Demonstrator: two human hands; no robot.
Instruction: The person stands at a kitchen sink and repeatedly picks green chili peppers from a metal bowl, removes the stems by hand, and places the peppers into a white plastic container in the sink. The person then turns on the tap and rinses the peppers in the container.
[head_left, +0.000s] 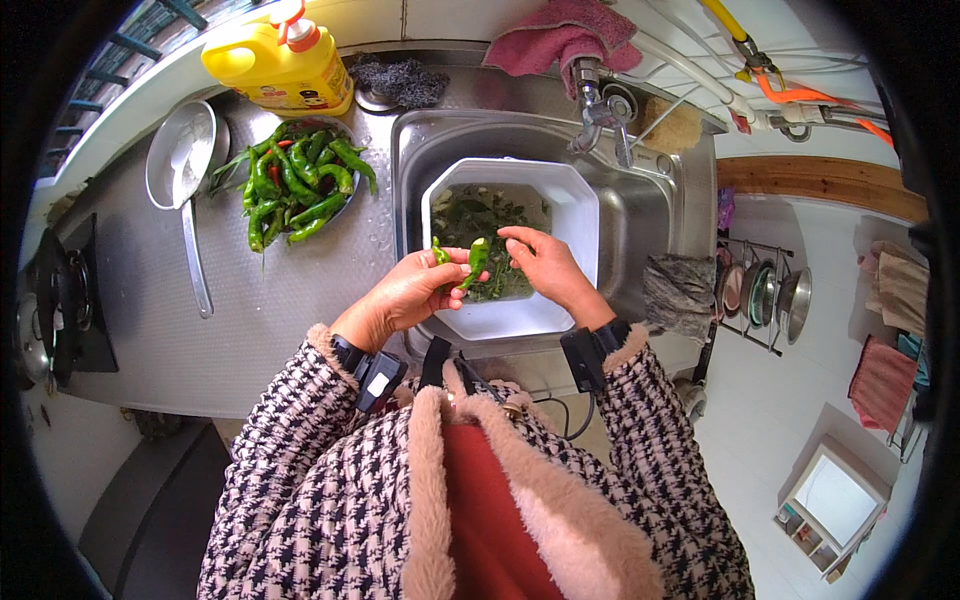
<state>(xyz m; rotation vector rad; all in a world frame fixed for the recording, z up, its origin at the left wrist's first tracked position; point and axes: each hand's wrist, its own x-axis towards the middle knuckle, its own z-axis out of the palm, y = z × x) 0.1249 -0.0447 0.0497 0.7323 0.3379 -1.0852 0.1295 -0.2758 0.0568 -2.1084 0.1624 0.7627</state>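
Observation:
My left hand (413, 287) holds a green chili pepper (475, 262) between thumb and fingers, its pale cut end upward. A second green pepper piece (439, 252) pokes up between the fingers of the same hand. To the right, my right hand (551, 268) is raised with its fingers loosely curled and apart from the pepper. Beneath both hands a white plastic basin (576, 217) sits in the steel sink (645, 195). Water with green trimmings and leaves (480, 210) lies inside it. On the counter at left, a plate is heaped with green peppers (300, 180) and a few red ones.
A metal ladle (196, 255) rests on the steel counter (300, 330), near a yellow detergent jug (281, 71). A dark scouring pad (405, 81) lies behind the sink. The faucet (604, 116), draped with a pink cloth (566, 34), overhangs the sink's back right. A grey cloth (670, 292) covers the right rim.

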